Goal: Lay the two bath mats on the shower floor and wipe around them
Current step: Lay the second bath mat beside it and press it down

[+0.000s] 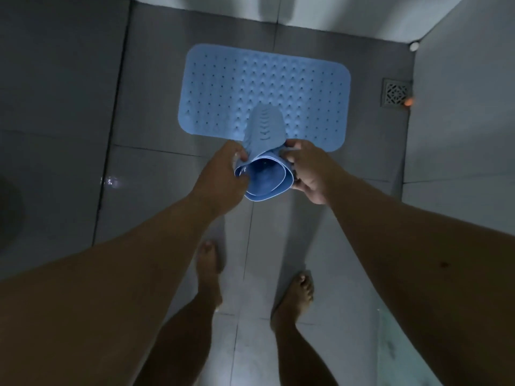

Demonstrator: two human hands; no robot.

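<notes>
Since one mat is already down, I'll use that flat mat (264,87) as the reference point for everything else. Nearest the camera, well short of it, are two bare feet (207,271) on the grey tile floor (156,176), so the person is standing and looking straight down. Between the feet and the flat mat, held up in the air just over its near edge, is the rolled mat (264,162), same blue, coiled into a loose tube with the open end facing up at the camera. The left hand (220,174) has its fingers pinched on the left side of the roll, and the right hand (306,174) is curled around the right side with the thumb pressed onto the top. Gripping both sides like that looks like the setup for letting it uncoil, probably onto the bare tile on the near side. So I'd call it roughly halfway on the laying part, wiping not started, no cloth in sight. Off to the right of the flat mat, close to the wall, sits a square drain (395,93), which neither mat should cover.
</notes>
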